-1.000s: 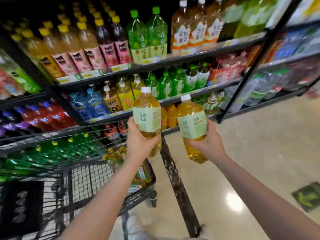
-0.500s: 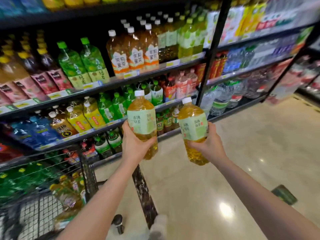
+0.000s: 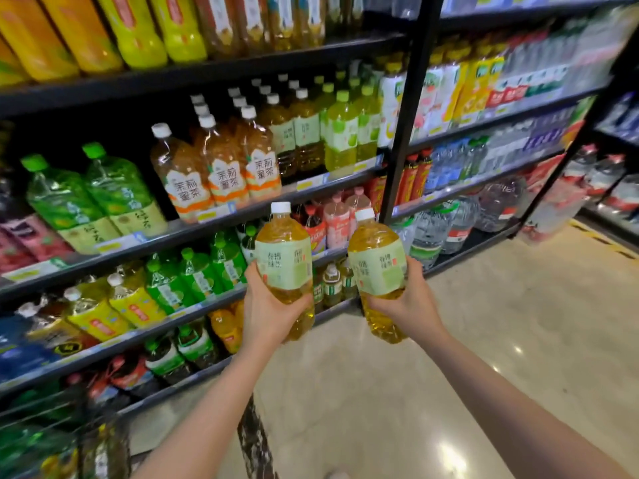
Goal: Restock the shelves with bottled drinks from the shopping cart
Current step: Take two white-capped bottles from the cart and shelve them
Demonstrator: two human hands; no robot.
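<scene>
I hold two large bottles of yellow tea with pale green labels and white caps, both upright in front of the drink shelves. My left hand (image 3: 268, 314) grips the left tea bottle (image 3: 284, 267) around its lower half. My right hand (image 3: 409, 305) grips the right tea bottle (image 3: 377, 271) from its right side. The shopping cart (image 3: 52, 440) shows only as a blurred corner at the bottom left, with green and yellow bottles inside. Matching white-capped tea bottles (image 3: 304, 133) stand on the middle shelf (image 3: 242, 210) above my hands.
Black shelves full of bottled drinks cover the left and centre. A black upright post (image 3: 408, 108) divides them from a bay of water bottles (image 3: 460, 223) on the right. A shiny beige floor (image 3: 484, 340) stretches to the right. A dark marble strip (image 3: 252, 440) crosses the floor below my arms.
The view has swung up and to the right along the shelves, so the cart has slid almost out of sight. Both hands keep the same hold on their bottles.
</scene>
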